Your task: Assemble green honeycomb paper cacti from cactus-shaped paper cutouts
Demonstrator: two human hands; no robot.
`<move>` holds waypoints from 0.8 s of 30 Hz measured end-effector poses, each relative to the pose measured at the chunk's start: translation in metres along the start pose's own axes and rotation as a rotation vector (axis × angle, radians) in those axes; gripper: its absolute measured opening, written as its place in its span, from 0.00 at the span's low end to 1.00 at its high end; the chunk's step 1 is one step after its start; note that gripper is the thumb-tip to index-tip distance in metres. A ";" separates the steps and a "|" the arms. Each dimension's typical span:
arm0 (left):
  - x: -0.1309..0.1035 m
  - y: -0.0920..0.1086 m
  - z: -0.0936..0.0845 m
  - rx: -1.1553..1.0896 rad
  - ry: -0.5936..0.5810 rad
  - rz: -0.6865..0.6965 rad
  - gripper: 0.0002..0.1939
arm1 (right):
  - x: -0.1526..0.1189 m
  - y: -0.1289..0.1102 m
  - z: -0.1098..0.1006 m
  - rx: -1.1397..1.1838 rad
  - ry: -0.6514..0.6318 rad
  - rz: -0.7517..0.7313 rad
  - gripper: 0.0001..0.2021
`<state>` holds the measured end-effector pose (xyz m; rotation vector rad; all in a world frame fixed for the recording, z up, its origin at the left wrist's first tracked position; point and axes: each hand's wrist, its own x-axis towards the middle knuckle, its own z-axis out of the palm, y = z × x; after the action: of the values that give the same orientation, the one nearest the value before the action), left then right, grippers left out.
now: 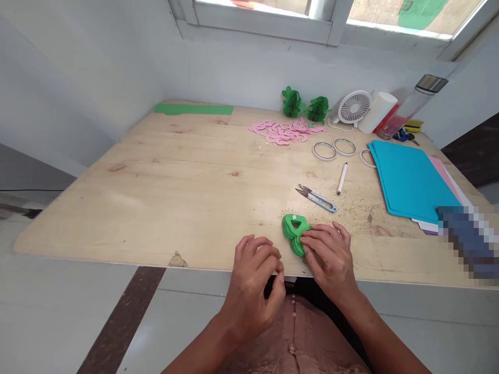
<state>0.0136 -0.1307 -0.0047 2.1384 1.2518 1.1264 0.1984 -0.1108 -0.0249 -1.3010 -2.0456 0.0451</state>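
Note:
A thick stack of green paper cut-outs (290, 229) lies near the table's front edge. It has a small cut-out opening, and a tiny white square rests on its top sheet. My right hand (330, 258) grips the stack from its right side, fingers over the top. Just left of it, apart from the paper, is my left hand (255, 283). Its fingers are curled, with thumb and fingertips close together; whether something small sits between them cannot be made out. Beyond the stack lie blue thread snips (320, 200), blades pointing up and left.
A white pen (342, 178), tape rolls (324, 151) and pink paper cut-outs (286, 131) lie farther back. Green folded paper shapes (292, 102) and a small fan (354, 107) stand by the wall. Blue sheets (415, 179) are at right; a green strip (198, 109) lies far left.

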 end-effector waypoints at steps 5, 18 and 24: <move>-0.013 -0.006 -0.004 0.043 -0.014 0.055 0.06 | -0.003 0.003 0.002 -0.018 0.007 -0.086 0.08; 0.011 -0.034 0.018 0.373 -0.219 0.268 0.18 | -0.006 -0.005 0.001 -0.060 0.004 -0.091 0.09; 0.005 -0.039 0.021 0.454 -0.244 0.243 0.22 | -0.008 -0.003 0.001 -0.147 -0.103 -0.071 0.14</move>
<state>0.0112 -0.1062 -0.0412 2.7274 1.2469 0.6769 0.1978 -0.1185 -0.0290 -1.3382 -2.2169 -0.0731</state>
